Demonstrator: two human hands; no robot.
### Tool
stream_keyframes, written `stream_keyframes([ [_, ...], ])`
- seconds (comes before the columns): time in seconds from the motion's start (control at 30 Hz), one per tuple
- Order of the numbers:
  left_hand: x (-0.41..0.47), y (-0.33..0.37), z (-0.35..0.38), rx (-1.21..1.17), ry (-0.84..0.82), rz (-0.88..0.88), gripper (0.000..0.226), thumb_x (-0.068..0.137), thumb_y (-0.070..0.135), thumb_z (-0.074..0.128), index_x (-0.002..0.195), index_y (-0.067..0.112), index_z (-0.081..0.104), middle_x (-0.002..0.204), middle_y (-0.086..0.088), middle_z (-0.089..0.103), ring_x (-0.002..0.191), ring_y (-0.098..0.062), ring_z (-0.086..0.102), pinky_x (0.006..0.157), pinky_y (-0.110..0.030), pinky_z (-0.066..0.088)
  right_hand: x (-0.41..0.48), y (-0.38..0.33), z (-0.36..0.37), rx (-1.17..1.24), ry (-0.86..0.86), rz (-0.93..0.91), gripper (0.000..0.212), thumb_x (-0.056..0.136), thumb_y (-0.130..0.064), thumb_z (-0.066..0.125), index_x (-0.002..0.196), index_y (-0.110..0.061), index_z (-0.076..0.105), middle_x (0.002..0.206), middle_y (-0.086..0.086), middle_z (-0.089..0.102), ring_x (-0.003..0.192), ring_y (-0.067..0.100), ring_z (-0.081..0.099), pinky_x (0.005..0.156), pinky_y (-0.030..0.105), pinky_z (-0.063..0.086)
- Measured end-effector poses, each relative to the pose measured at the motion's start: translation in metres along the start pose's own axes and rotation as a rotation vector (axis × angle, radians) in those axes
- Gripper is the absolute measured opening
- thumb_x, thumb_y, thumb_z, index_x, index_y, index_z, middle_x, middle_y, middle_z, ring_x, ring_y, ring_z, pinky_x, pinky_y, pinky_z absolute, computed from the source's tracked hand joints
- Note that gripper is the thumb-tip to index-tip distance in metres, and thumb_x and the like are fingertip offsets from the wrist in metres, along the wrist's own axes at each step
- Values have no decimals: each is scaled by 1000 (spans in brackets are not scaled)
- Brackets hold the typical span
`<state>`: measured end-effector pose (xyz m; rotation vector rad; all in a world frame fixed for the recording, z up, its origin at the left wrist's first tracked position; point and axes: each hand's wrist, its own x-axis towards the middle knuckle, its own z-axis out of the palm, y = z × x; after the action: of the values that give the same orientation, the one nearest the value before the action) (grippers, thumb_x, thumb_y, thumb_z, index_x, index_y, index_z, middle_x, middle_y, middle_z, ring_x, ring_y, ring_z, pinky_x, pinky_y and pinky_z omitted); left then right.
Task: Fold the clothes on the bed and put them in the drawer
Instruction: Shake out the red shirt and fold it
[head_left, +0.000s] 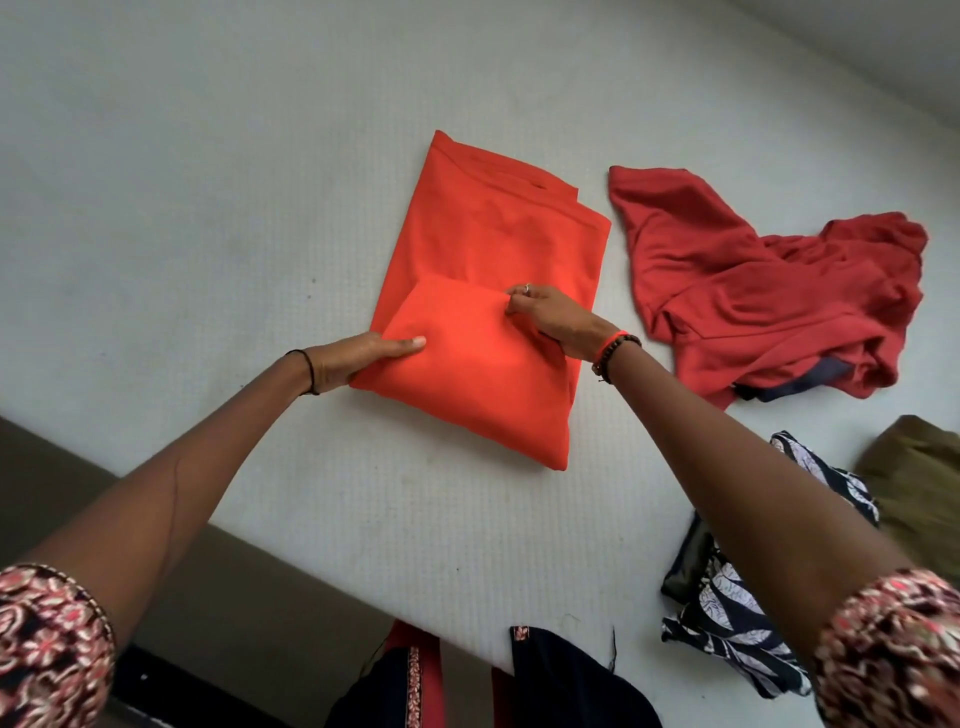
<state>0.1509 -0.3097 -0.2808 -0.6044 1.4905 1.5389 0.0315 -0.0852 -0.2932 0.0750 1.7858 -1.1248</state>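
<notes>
An orange garment (483, 249) lies on the white bed (208, 182), folded into a long rectangle with its near end turned over on top. My left hand (358, 358) grips the left edge of that turned-over flap, thumb on top and fingers underneath. My right hand (550, 319) pinches the flap's far right corner between its fingertips. A crumpled dark red shirt (753, 291) lies unfolded to the right of the orange garment.
A navy and white patterned cloth (727, 613) and an olive garment (919, 483) lie at the right. The bed's near edge runs diagonally across the lower left. Dark and red fabric (415, 680) hangs at the bottom edge.
</notes>
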Motion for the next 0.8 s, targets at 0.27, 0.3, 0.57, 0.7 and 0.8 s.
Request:
stream_keyframes([
  [0.27, -6, 3, -5, 38, -22, -15, 101, 39, 81, 71, 120, 22, 57, 116, 8, 66, 103, -6, 65, 83, -20, 53, -12, 17, 30, -686, 522, -368, 41, 88, -16, 52, 127, -5, 53, 118, 18, 59, 110, 31, 54, 96, 35, 39],
  [0.3, -9, 7, -5, 95, 11, -18, 98, 49, 85, 62, 125, 23, 54, 116, 11, 65, 102, -5, 65, 84, -19, 50, -16, 18, 39, -779, 635, -436, 45, 89, -20, 51, 131, -4, 50, 128, 19, 54, 121, 33, 49, 104, 39, 36],
  [0.57, -21, -5, 24, 1239, 561, 832, 91, 82, 67, 47, 149, 13, 21, 156, -1, 20, 144, -14, 17, 118, -39, 13, -73, 78, 90, -1074, 404, -704, 88, 89, -60, 43, 148, 2, 22, 156, 16, 18, 147, 25, 12, 118, 48, 11],
  [0.7, -2, -38, 37, 1720, 458, 825, 89, 80, 38, 61, 151, 17, 12, 158, -9, 11, 146, -22, 13, 117, -48, 14, -80, 115, 76, -1191, 382, -702, 88, 79, -32, 63, 148, 0, 19, 156, 16, 18, 146, 25, 15, 116, 52, 17],
  [0.8, 13, -41, 37, 1738, 471, 779, 97, 72, 25, 67, 151, 17, 12, 157, -10, 11, 145, -23, 13, 117, -45, 13, -76, 117, 61, -1246, 422, -656, 86, 73, -17, 62, 147, 2, 21, 155, 17, 19, 146, 26, 17, 115, 55, 19],
])
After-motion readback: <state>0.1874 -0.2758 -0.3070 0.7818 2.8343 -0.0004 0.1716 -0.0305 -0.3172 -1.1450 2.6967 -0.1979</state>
